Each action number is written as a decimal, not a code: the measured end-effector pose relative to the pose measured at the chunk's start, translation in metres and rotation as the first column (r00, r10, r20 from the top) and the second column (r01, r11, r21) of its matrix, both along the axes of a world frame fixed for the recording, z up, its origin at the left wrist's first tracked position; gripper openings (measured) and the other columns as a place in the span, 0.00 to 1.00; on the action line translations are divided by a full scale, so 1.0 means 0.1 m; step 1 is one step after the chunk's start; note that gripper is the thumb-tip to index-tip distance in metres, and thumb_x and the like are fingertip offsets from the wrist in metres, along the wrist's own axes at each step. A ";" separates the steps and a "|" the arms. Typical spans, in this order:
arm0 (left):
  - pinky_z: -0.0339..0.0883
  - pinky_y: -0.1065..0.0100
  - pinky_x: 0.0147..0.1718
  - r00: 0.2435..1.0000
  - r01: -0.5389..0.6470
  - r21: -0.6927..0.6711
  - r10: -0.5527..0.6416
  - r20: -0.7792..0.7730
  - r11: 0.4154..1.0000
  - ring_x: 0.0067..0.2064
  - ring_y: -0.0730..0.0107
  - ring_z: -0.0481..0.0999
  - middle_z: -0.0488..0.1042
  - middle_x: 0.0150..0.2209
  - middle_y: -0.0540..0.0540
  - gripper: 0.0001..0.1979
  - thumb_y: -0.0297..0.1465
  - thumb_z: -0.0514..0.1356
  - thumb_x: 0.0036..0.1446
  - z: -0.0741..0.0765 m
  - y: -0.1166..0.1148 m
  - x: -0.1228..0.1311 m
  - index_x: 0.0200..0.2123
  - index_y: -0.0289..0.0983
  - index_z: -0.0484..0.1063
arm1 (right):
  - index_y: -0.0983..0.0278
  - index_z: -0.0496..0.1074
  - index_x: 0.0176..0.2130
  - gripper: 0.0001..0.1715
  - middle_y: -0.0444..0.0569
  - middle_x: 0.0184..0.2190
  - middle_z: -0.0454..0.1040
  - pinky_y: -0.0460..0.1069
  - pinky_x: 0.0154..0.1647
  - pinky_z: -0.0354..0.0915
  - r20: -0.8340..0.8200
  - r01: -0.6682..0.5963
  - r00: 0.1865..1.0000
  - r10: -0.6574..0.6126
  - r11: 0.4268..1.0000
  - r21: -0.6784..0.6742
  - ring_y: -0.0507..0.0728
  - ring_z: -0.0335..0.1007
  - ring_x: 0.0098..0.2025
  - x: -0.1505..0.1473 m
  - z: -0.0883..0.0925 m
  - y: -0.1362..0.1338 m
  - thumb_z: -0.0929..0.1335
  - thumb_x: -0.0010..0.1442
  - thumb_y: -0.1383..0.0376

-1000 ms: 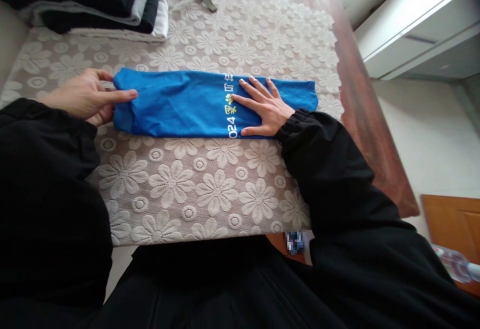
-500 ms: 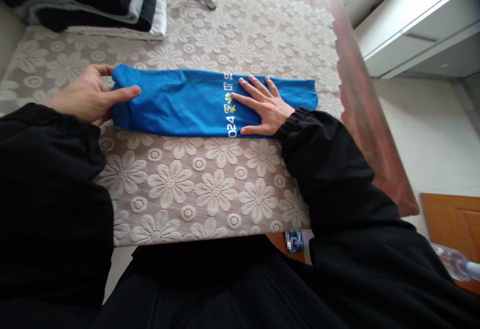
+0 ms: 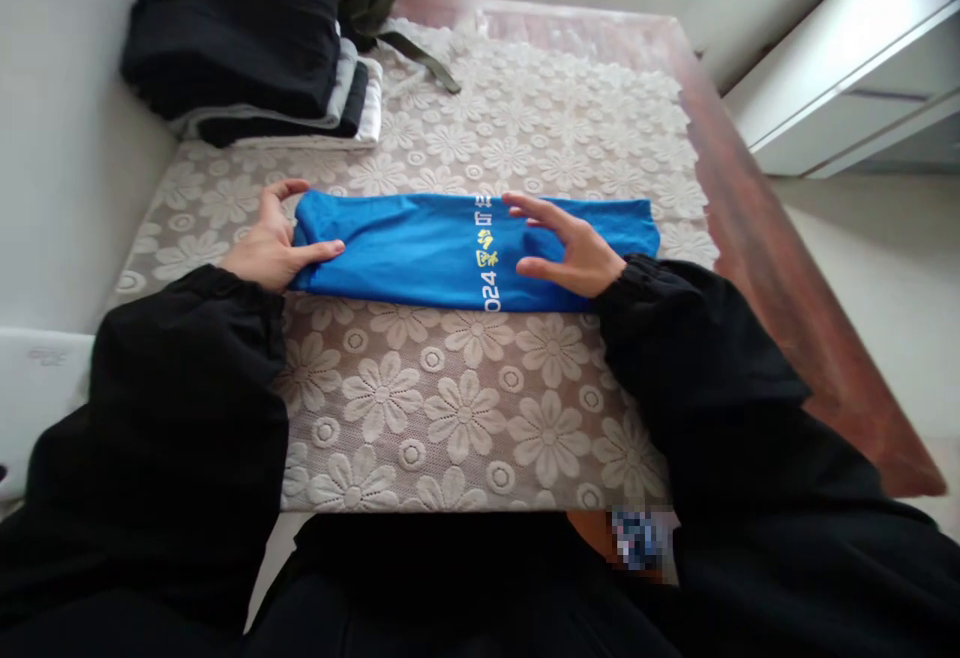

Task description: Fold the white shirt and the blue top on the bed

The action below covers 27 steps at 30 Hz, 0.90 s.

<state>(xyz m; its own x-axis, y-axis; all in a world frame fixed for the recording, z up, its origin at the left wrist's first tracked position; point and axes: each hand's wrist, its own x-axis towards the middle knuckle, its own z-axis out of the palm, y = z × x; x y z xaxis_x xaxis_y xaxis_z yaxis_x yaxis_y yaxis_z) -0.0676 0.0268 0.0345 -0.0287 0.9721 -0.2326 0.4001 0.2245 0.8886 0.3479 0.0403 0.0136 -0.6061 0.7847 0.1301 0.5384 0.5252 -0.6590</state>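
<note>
A blue cloth (image 3: pixel 420 248), folded into a long strip with white and yellow print across its middle, lies flat on the lace-covered table. My left hand (image 3: pixel 274 243) is at its left end, thumb on top and the index finger behind the edge; the other fingertips are hidden. The fingers are spread round that end. Over the right half of the cloth, my right hand (image 3: pixel 574 248) is half curled with thumb and fingers apart, and it holds nothing. Whether it still touches the fabric is unclear.
Folded black, grey and white clothes (image 3: pixel 240 58) are stacked at the back left, with an olive strap (image 3: pixel 420 60) beside them. The lace tablecloth (image 3: pixel 465 408) covers most of the wooden table (image 3: pixel 795 288). A white cabinet (image 3: pixel 840 68) stands at the right.
My right hand has gone from lying flat on the cloth to a raised, half-curled pose. My left hand stays at the left end. The view has shifted, showing more of the stacked clothes.
</note>
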 end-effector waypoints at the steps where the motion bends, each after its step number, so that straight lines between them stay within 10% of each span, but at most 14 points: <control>1: 0.76 0.69 0.33 0.999 0.021 -0.006 -0.020 0.044 1.000 0.33 0.69 0.76 0.75 0.37 0.52 0.61 0.33 0.78 0.43 0.04 -0.01 0.01 0.75 0.41 0.50 | 0.54 0.45 0.83 0.64 0.56 0.79 0.57 0.77 0.70 0.65 -0.105 0.011 0.994 -0.019 0.997 -0.080 0.75 0.66 0.73 -0.03 0.04 -0.02 0.55 0.66 0.23; 7: 0.72 0.76 0.34 0.992 0.128 -0.027 -0.128 0.012 0.991 0.44 0.68 0.75 0.79 0.55 0.45 0.35 0.38 0.81 0.38 0.26 -0.08 -0.16 0.52 0.41 0.82 | 0.64 0.46 0.82 0.62 0.65 0.75 0.64 0.77 0.61 0.74 -0.295 -0.189 0.954 0.055 0.874 -0.448 0.74 0.76 0.66 -0.16 0.11 -0.08 0.35 0.69 0.33; 12: 0.77 0.72 0.36 0.997 0.011 -0.166 0.001 0.076 0.986 0.39 0.70 0.77 0.82 0.57 0.48 0.37 0.41 0.84 0.42 0.40 -0.24 -0.57 0.58 0.46 0.82 | 0.62 0.46 0.82 0.62 0.64 0.74 0.66 0.77 0.60 0.74 -0.316 -0.206 0.946 0.066 0.878 -0.432 0.72 0.76 0.66 -0.20 0.05 -0.11 0.32 0.69 0.34; 17: 0.78 0.75 0.35 0.999 -0.033 -0.143 0.030 -0.022 0.989 0.41 0.69 0.80 0.81 0.60 0.49 0.42 0.45 0.84 0.43 0.87 -0.24 -0.69 0.63 0.48 0.80 | 0.59 0.54 0.77 0.56 0.65 0.76 0.62 0.77 0.63 0.72 -0.569 -0.349 0.816 -0.105 0.695 -0.629 0.72 0.73 0.69 -0.26 -0.06 -0.15 0.43 0.71 0.29; 21: 0.79 0.74 0.36 0.992 0.127 0.080 -0.126 -0.014 0.989 0.43 0.67 0.81 0.81 0.58 0.44 0.45 0.42 0.81 0.53 1.31 -0.14 -0.08 0.71 0.41 0.71 | 0.56 0.65 0.68 0.47 0.60 0.74 0.66 0.72 0.68 0.71 -0.653 -0.405 0.648 -0.393 0.548 -0.732 0.69 0.76 0.66 -0.25 0.03 -0.18 0.57 0.71 0.28; 27: 0.84 0.65 0.27 0.841 0.436 0.274 -0.497 0.215 0.857 0.43 0.57 0.87 0.66 0.74 0.40 0.36 0.39 0.75 0.60 1.59 -0.38 1.19 0.69 0.49 0.71 | 0.57 0.68 0.65 0.52 0.58 0.63 0.77 0.63 0.54 0.80 -0.701 -0.378 0.533 -0.473 0.608 -0.698 0.68 0.80 0.57 0.06 0.35 -0.07 0.64 0.64 0.24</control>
<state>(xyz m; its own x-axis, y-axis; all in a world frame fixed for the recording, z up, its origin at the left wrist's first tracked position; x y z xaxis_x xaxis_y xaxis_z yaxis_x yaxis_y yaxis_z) 0.0516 -0.0108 0.1939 0.4744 0.8793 0.0416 0.1499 -0.1273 0.9805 0.3540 0.0330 0.0490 -0.5217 0.8468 -0.1034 -0.4101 -0.3552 -0.8400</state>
